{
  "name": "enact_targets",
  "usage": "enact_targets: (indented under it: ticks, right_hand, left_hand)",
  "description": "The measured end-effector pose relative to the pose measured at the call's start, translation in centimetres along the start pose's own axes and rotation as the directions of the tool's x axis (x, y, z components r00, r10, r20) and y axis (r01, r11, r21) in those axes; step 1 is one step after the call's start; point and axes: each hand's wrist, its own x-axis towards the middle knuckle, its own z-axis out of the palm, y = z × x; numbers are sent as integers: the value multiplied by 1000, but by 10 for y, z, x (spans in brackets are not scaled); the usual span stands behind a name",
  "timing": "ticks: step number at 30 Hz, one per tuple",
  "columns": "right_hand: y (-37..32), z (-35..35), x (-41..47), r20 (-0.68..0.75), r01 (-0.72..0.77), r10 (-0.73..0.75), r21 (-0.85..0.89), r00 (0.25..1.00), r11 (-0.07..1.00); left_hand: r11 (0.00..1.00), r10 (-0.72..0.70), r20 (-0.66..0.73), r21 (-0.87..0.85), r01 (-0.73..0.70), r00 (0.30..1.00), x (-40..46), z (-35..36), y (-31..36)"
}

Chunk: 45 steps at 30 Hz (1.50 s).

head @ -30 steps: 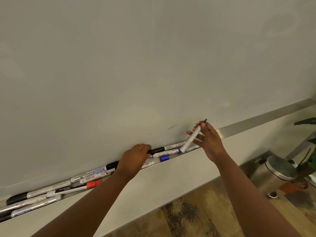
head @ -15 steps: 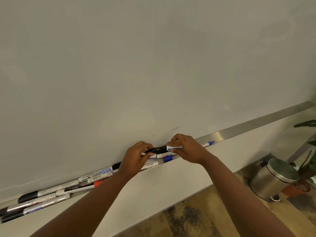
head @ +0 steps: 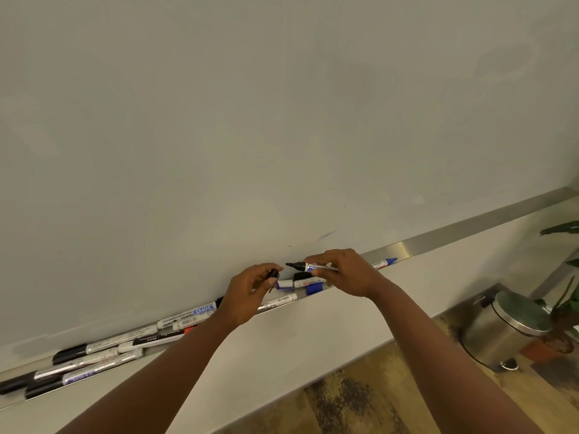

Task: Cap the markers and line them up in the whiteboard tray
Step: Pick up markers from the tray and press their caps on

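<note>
My right hand (head: pixel 346 272) grips an uncapped black marker (head: pixel 305 266) just above the metal whiteboard tray (head: pixel 445 238), its bare tip pointing left. My left hand (head: pixel 250 291) pinches a black cap (head: pixel 273 275) a short gap to the left of that tip. Under the hands lie a blue cap (head: pixel 314 288) and two short markers (head: pixel 305 281). A blue-capped marker (head: pixel 384 263) rests in the tray to the right of my right hand. Several markers (head: pixel 103 355) are piled in the tray's left part.
The whiteboard (head: pixel 250 120) fills the upper view, with a small ink streak (head: pixel 327 235) above my hands. A steel pedal bin (head: pixel 504 328) and a potted plant (head: pixel 564 311) stand on the wooden floor at the lower right.
My right hand put one marker down in the tray at the right, then took hold of the black marker. The black cap has come off into my left hand, and the hands have drawn slightly apart.
</note>
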Motion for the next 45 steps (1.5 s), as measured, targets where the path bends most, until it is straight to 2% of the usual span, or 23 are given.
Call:
enact_targets:
  ticks: [4,6,11,15,18,24,27,32,35,37,41,45]
  right_hand:
    - [-4,6,-3,54,-26,24,19,998,999]
    - [-8,8,-4,56,-25,23,34,998,999]
    - [-22,19,-6,7,32,-32,36,999,999]
    - [-30,28,-6,-22,50,-49,51,999,997]
    - [-35,31,-7,-21,56,-55,50,998,997]
    - [-43,40,-5,-30,75,-74,45,997,996]
    - [-48,43,-4,-83,91,-86,55,993,994]
    - [-59,45,2,-42,153,-164,-198,986,968]
    - [-64,43,7,-69,176,-198,-246,978,953]
    - [-66,42,10,-61,166,-182,-198,981,966]
    - [-67,43,15,9,107,-107,25,994,994]
    - [-62,44,19,22,84,-87,120,996,989]
  left_hand:
    - [950,-213,-68,-247,191,975,-4,-12,-6]
    - [909,-280,-98,-348,230,955,-8,-17,-8]
    - [810,-387,-138,-524,264,912,-14,-17,-7]
    - [764,-455,-207,-590,261,866,-19,-16,-2]
    - [726,-484,-189,-632,272,854,-22,-16,1]
    - [723,-463,-176,-642,255,869,-24,-16,5]
    - [748,-444,-164,-609,263,881,-24,-19,5]
    - [813,-402,-150,-513,277,903,-24,-28,6]
    - [816,-391,-144,-511,270,909,-22,-35,6]
    - [822,-382,-127,-500,274,915,-20,-41,7]
    - [845,-356,-124,-465,263,926,-19,-45,6]
    - [865,-355,-150,-427,263,923,-16,-43,8]
